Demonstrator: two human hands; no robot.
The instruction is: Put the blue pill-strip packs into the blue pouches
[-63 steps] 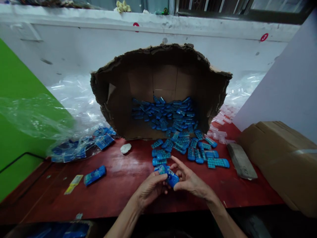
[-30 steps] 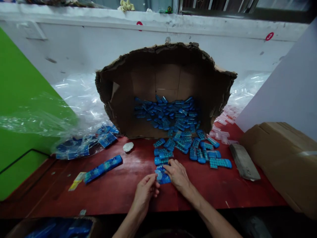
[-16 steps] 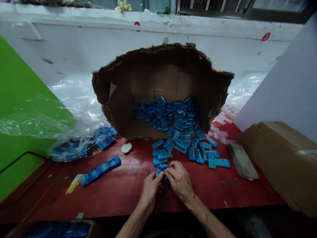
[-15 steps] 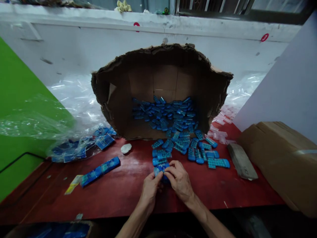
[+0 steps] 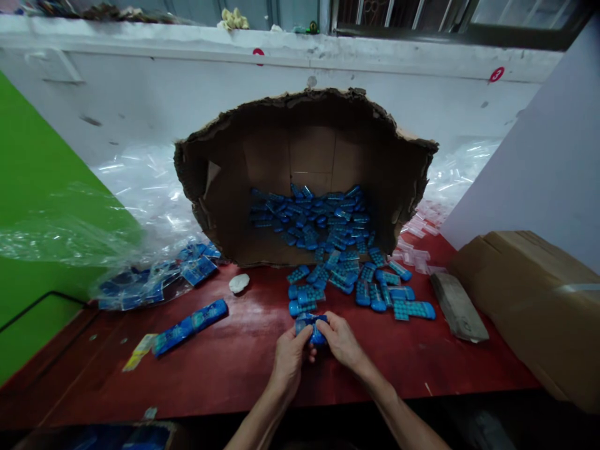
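Note:
Both hands meet near the table's front edge around a small blue packet (image 5: 313,322). My left hand (image 5: 291,350) grips its left side, the thumb lying on top. From the right, my right hand (image 5: 341,337) holds the same packet with thumb and bent fingers. Fingers cover much of the packet. Just beyond it lie small blue packs with clear parts (image 5: 304,294), loose on the red table (image 5: 225,381). More blue packs (image 5: 319,215) are heaped inside a torn-edged cardboard box (image 5: 262,144) that opens toward me.
A long blue strip (image 5: 191,326), a yellow strip (image 5: 139,352) and a white lump (image 5: 239,283) lie on the left. Bagged blue sleeves (image 5: 135,286) are behind. At right are a grey block (image 5: 458,306), a brown carton (image 5: 525,300) and clear plastic pieces (image 5: 415,253).
Both hands have closed in further on the blue packet. My right hand's fingers have bent down around its right side. The camera view has shifted slightly.

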